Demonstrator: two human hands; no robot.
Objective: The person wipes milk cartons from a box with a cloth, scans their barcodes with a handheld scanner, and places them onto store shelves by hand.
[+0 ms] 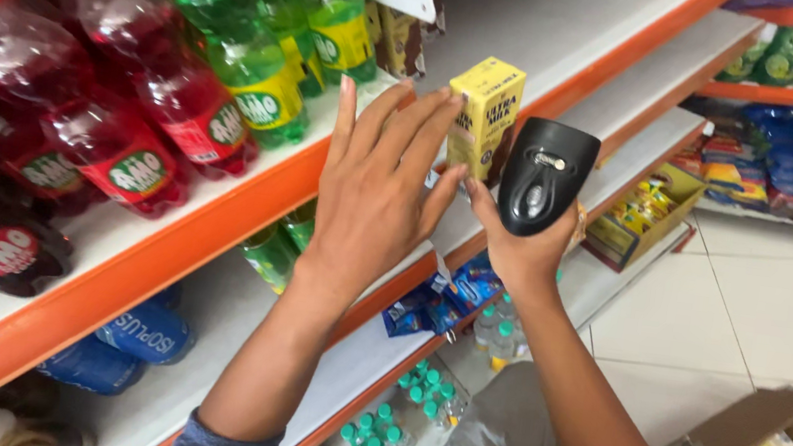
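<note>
The left hand is spread flat, fingers released, with only its fingertips resting against the side of a small yellow milk carton. The carton stands upright on the grey shelf, near the orange front edge. The right hand is clenched around a black barcode scanner, which sits just beside the carton and partly covers its lower corner.

The carton is steadied by touch alone, not grasped, so a nudge from either hand could tip it off the edge toward the lower shelves, where small bottles and blue packets lie. The scanner crowds the carton closely, and a bump from its head would do the same. Whether the right thumb also touches the carton is hard to judge, since the scanner hides that spot. The red bottles and green bottles stand well clear.
</note>
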